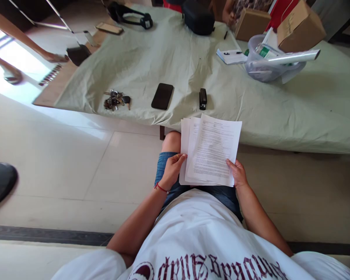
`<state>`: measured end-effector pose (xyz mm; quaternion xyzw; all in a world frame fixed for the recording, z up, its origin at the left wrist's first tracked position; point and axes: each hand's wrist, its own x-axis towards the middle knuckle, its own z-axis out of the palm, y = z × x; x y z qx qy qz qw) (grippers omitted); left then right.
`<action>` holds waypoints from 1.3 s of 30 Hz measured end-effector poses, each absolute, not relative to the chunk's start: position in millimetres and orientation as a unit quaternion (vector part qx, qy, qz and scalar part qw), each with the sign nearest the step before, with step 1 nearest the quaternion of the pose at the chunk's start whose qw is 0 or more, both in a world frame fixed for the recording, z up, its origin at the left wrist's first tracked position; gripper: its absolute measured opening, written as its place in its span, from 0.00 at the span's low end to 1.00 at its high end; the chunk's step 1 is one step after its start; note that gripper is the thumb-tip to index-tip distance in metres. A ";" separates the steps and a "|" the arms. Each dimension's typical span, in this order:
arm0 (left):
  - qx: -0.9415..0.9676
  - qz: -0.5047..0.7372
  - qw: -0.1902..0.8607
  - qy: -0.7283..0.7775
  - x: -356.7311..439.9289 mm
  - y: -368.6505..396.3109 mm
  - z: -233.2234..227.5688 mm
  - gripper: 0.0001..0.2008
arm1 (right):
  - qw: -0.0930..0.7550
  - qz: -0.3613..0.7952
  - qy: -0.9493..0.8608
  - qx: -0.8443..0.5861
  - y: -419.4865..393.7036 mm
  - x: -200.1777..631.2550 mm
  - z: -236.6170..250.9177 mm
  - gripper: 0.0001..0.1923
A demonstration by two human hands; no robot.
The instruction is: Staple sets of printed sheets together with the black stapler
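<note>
Several printed paper sheets (214, 151) are fanned out above my lap, their far edges overlapping the front of the cloth-covered table. My left hand (174, 167) pinches the left edge of the lower sheets between thumb and fingers. On the other side, my right hand (237, 171) grips the right edge of the top sheet, thumb on its face and fingers hidden beneath. Just beyond the papers, a small black stapler (203, 98) rests on the cloth. A black phone (162, 96) lies to its left.
The table (140, 66) has a pale green cloth. On it are keys (116, 100), black headphones (131, 16), a black case (197, 17), a notepad (231, 57) with a pen, a plastic basket (259, 72) and cardboard boxes (300, 27). Another person's legs (23, 39) show at left.
</note>
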<state>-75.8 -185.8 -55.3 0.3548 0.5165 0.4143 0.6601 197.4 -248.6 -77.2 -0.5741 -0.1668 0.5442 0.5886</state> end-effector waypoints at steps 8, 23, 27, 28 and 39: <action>0.390 0.410 0.624 0.539 -74.8 -185.3 -50.7 0.16 | 0.575 0.538 -0.181 -0.590 -250.6 197.2 -76.1 0.25; 0.310 0.424 0.640 0.561 -72.1 -184.2 -55.9 0.20 | 0.582 0.536 -0.169 -0.587 -250.5 197.1 -75.0 0.26; 0.293 0.448 0.655 0.533 -70.6 -183.9 -54.1 0.22 | 0.580 0.538 -0.171 -0.587 -251.2 197.3 -76.2 0.25; 0.295 0.459 0.653 0.525 -70.3 -183.9 -53.4 0.22 | 0.582 0.538 -0.170 -0.586 -251.3 197.4 -76.7 0.25; 0.342 0.485 0.626 0.506 -69.7 -184.8 -52.6 0.18 | 0.597 0.520 -0.156 -0.590 -249.0 198.2 -79.5 0.24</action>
